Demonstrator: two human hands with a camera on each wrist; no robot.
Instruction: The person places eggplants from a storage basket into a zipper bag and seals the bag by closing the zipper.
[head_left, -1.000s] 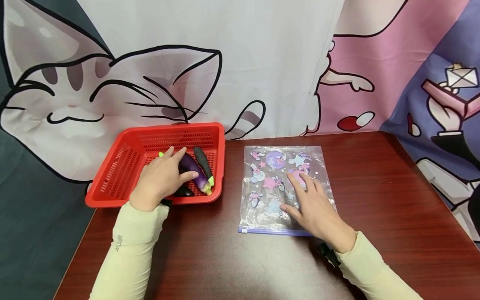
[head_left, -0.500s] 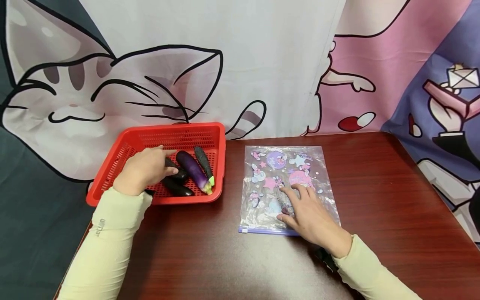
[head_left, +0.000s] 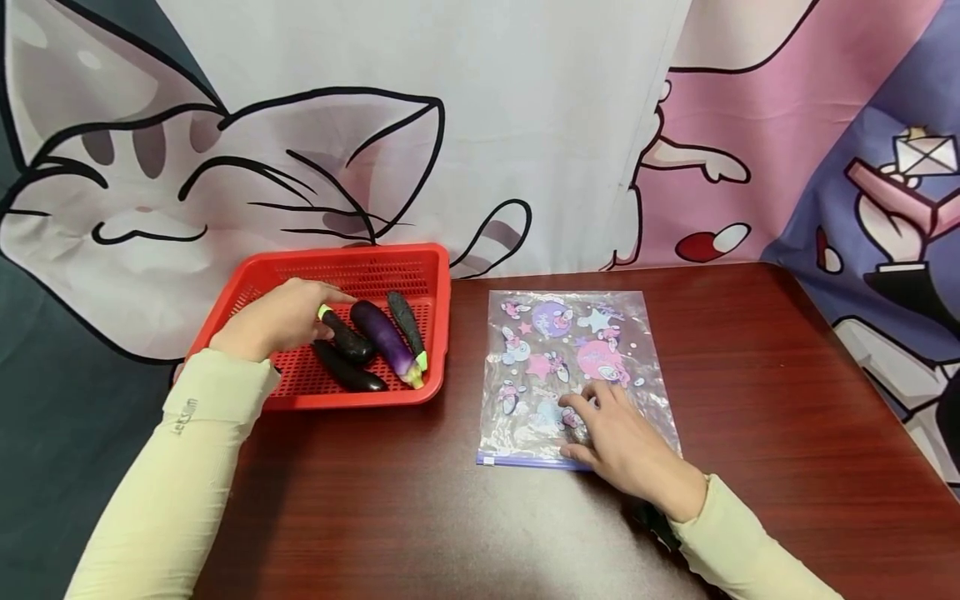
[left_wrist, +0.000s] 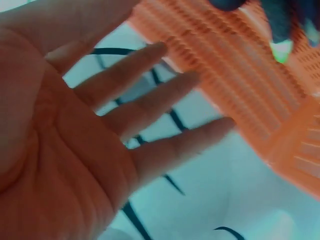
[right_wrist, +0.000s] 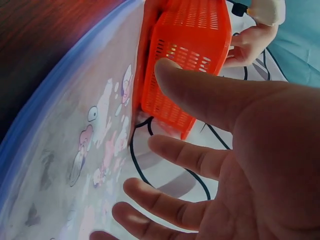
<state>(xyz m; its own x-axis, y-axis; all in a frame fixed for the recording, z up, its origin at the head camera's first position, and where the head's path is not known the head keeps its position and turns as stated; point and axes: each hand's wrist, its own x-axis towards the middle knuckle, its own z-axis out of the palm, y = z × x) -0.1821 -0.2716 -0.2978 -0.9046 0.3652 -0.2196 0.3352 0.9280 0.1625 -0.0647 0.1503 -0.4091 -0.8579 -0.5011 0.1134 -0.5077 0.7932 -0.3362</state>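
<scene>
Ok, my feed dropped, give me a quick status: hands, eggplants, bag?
Left hand open, over the red basket, fingers by the eggplants. Right hand open, flat on the printed zip bag. Nothing between basket and bag.

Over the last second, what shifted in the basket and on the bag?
The left hand let go of the purple eggplant and drew back left, open, fingertips at a dark eggplant. The right hand slid nearer along the zip bag. Red basket and bag unmoved.
</scene>
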